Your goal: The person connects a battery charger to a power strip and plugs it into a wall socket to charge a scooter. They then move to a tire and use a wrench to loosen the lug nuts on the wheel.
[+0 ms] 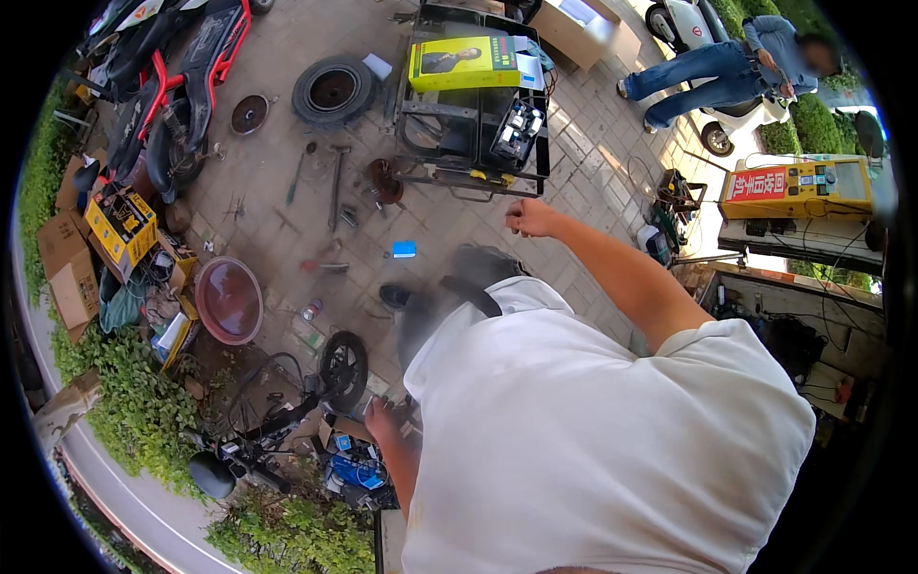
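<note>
My right hand (531, 218) hangs in front of me over the paving with its fingers curled in, and I see nothing in it. It is nearest to a black metal cart (469, 182). On the cart lie a yellow-green box (466, 63) and a black tray of small parts (517, 132). My left hand (380, 416) is low at my side, near a small black wheel (343, 371) and a box of blue packages (356, 471). Its fingers are too small and blurred to read. A small blue box (404, 250) lies on the ground ahead of me.
Tools, including a long metal bar (338, 188), lie on the paving near a tyre (334, 91). A reddish basin of water (229, 300) stands at left, below a red-and-black scooter frame (182, 86). At right, a person in jeans (698, 72) stands beyond a yellow cabinet (798, 187).
</note>
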`<state>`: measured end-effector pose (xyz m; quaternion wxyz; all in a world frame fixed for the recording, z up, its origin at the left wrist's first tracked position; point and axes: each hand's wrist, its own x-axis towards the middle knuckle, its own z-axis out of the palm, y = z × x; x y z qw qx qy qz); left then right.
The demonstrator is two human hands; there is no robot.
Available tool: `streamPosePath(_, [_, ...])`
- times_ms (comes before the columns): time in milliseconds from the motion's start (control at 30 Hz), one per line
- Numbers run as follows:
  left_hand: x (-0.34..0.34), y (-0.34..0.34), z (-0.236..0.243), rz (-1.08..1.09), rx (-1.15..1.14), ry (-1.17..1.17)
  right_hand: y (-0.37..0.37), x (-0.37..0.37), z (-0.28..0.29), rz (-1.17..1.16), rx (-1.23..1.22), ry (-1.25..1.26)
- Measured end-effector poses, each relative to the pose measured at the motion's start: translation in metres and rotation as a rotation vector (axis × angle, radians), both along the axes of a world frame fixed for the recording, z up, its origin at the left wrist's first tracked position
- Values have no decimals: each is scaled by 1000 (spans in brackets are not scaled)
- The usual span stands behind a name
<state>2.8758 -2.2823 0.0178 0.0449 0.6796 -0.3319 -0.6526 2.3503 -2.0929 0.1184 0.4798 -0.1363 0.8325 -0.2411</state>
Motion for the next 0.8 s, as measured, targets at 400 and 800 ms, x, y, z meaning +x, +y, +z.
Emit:
streamPosePath(400, [-62, -157, 3, -181, 60, -94, 81, 57, -31, -522, 351, -184])
streamPosePath(800, [-117, -210, 73, -302, -50, -265, 20, 21, -89, -477, 323, -446])
